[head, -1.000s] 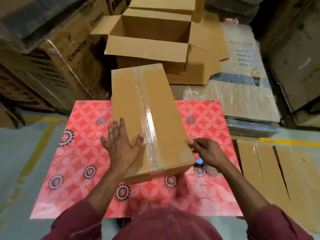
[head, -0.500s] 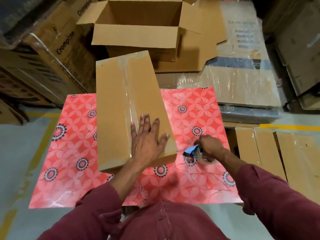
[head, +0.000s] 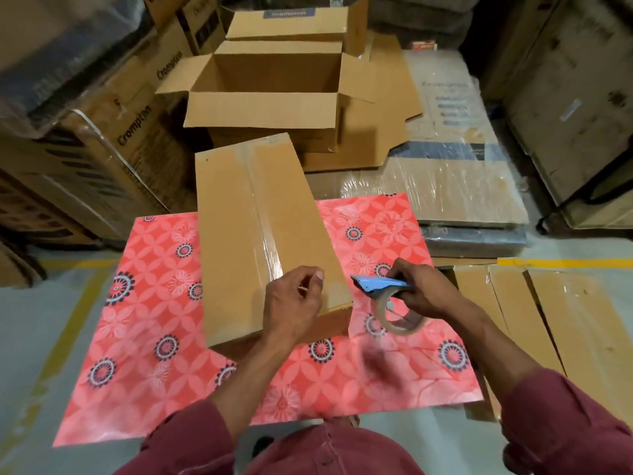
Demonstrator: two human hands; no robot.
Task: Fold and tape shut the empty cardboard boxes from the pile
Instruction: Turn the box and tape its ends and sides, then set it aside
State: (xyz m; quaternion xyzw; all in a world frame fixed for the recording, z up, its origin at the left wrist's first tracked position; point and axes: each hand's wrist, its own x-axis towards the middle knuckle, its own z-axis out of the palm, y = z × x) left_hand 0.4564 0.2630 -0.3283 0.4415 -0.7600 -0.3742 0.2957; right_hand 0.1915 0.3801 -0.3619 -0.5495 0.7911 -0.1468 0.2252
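A closed cardboard box [head: 246,234] lies lengthwise on the red flowered table [head: 144,337], with clear tape along its top seam. My left hand [head: 294,303] hovers over the box's near right corner, fingers curled and thumb against the forefinger; I see nothing in it. My right hand [head: 421,289] grips a blue tape dispenser [head: 376,286] with a clear tape roll [head: 397,313], just right of that corner and above the table.
An open empty box [head: 267,97] stands beyond the table on flattened cardboard [head: 380,132]. Printed cartons [head: 102,132] are stacked at the left, shrink-wrapped packs [head: 445,186] at the right. Flat cardboard sheets [head: 548,320] lie on the floor at the right.
My left hand lifted off the box top and curled its fingers. My right hand raised the tape dispenser from the table toward the box's near corner.
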